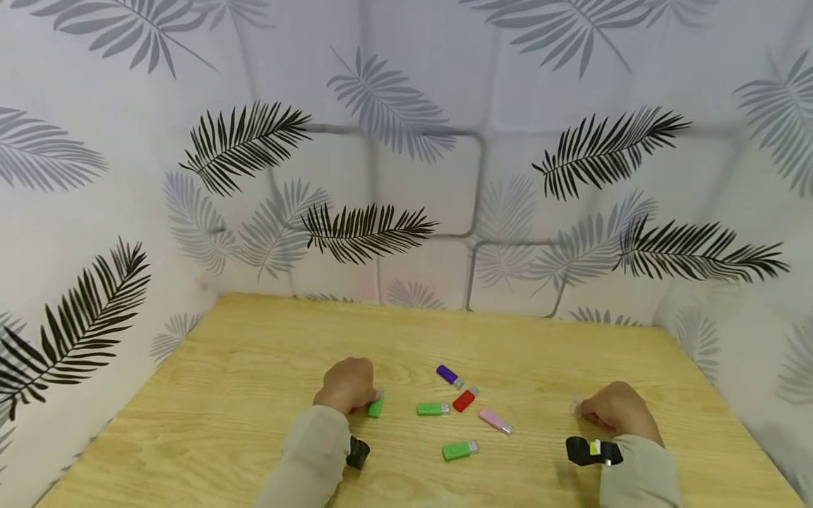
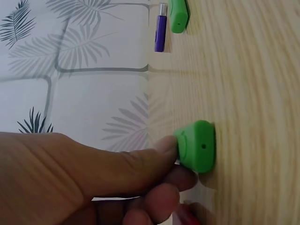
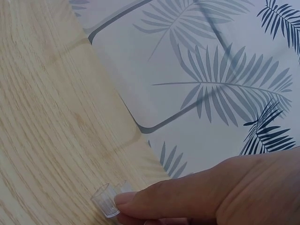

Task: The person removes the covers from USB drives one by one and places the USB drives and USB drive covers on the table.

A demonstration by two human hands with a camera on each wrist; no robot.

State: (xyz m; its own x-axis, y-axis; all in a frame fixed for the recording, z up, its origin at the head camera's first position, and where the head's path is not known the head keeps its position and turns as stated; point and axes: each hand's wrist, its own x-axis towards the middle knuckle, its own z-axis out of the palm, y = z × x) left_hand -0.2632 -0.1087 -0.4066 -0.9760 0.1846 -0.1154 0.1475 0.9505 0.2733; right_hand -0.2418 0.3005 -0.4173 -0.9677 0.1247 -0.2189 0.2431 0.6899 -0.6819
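My left hand (image 1: 348,384) pinches a green USB flash drive (image 2: 199,146) between thumb and fingers, close over the wooden table. Its far end is hidden by the fingertips. Beneath the curled fingers a bit of a red object (image 2: 187,214) shows in the left wrist view. Off to the right side, my right hand (image 1: 619,409) has thumb and finger pinched at small clear plastic caps (image 3: 107,200), right at the tabletop. The fingertips partly cover these caps.
Between the hands, several USB drives lie loose on the wooden table (image 1: 254,339): a purple one (image 1: 448,375), a red one (image 1: 465,400), a pink one (image 1: 494,420), a green one (image 1: 430,408) and another green one (image 1: 457,451). Leaf-patterned wall covering (image 1: 419,176) stands behind.
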